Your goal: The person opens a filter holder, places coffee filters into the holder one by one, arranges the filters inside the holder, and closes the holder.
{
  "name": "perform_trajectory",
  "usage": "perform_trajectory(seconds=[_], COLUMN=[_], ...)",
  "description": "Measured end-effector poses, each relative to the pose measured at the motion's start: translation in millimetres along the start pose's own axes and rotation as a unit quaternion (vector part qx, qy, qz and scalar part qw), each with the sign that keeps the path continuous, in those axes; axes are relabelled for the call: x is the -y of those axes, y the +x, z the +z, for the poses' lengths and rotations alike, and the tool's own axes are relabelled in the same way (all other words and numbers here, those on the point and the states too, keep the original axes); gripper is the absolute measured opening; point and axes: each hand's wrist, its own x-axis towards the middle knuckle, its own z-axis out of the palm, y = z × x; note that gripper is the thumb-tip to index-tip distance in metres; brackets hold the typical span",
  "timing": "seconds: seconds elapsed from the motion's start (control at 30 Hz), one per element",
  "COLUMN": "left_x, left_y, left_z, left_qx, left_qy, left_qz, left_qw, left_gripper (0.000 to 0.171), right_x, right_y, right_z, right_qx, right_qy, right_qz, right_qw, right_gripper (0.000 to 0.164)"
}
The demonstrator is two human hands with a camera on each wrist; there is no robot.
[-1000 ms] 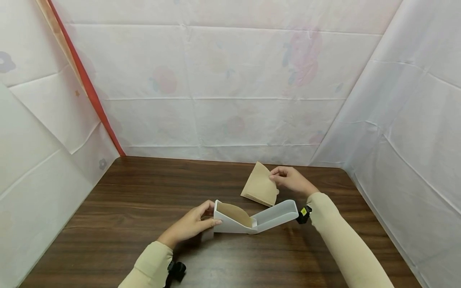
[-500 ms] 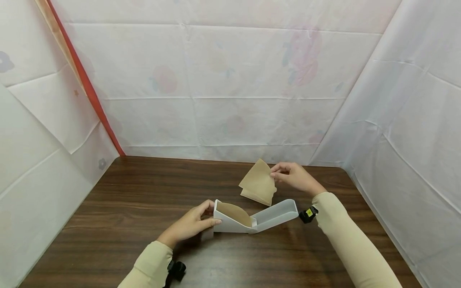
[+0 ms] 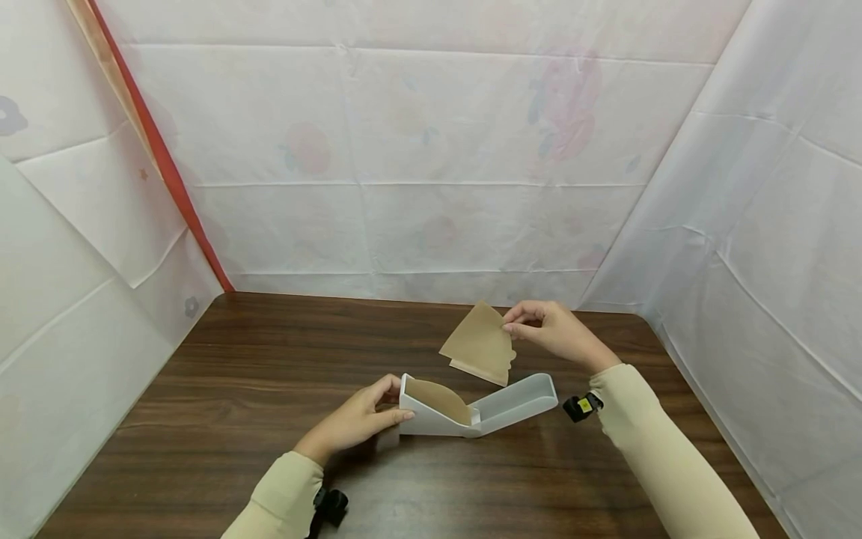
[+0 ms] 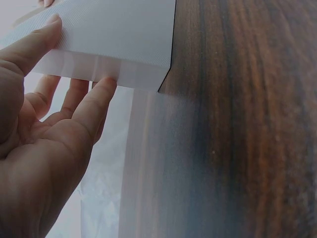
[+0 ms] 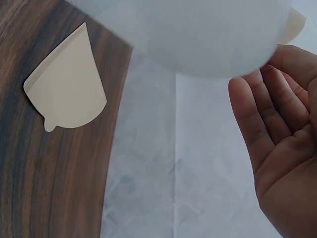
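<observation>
My left hand (image 3: 357,421) grips the closed end of a white coffee filter box (image 3: 431,425), thumb on the near side and fingers behind. A tan coffee filter (image 3: 438,397) stands inside the box, whose translucent lid (image 3: 515,404) is folded open to the right. Behind the box, my right hand (image 3: 555,329) pinches the curved edge of another tan coffee filter (image 3: 477,340) between thumb and fingertips. Beneath it, mostly covered, lies a further filter (image 3: 481,371); it shows whole in the right wrist view. There, a pale rounded shape fills the top by my fingertips.
The dark wood table (image 3: 269,359) ends at a white patterned cloth (image 3: 431,150) behind. Cloth panels also rise at the left and right, with a red strip (image 3: 158,142) along the left corner.
The filter in my right hand has shifted left over the one beneath, so the lower one now shows along the near edge. My right forearm moved slightly right; the left hand stayed still.
</observation>
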Motion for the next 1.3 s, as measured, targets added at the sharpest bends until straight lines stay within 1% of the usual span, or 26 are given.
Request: perform_trajectory(seconds=[0.2, 0.37, 0.6, 1.0, 1.3], left_x=[0.9, 1.6, 2.2, 2.6, 0.8], left_y=[1.0, 0.9, 0.6, -1.3, -0.3], left_z=[-0.3, 0.0, 0.2, 0.9, -0.4], left_qx=[0.001, 0.002, 0.001, -0.007, -0.005], left_qy=[0.003, -0.002, -0.004, 0.006, 0.006], left_qz=[0.004, 0.002, -0.001, -0.003, -0.004], left_qw=[1.0, 1.0, 1.0, 0.9999, 1.0], left_gripper=[0.029, 0.029, 0.029, 0.027, 0.028], right_x=[33.2, 41.8, 17.4, 31.3, 31.4], right_y=[-11.4, -15.7, -14.8, -19.6, -18.4], right_z=[-4.0, -3.7, 4.5, 22.4, 38.1], right_qx=[-0.006, -0.013, -0.013, -0.014, -0.017], right_qy=[-0.007, 0.003, 0.022, 0.025, 0.023], right_qz=[-0.015, -0.027, -0.062, -0.086, -0.093], right_qw=[1.0, 1.0, 0.998, 0.996, 0.995], right_gripper=[0.007, 0.005, 0.004, 0.004, 0.005])
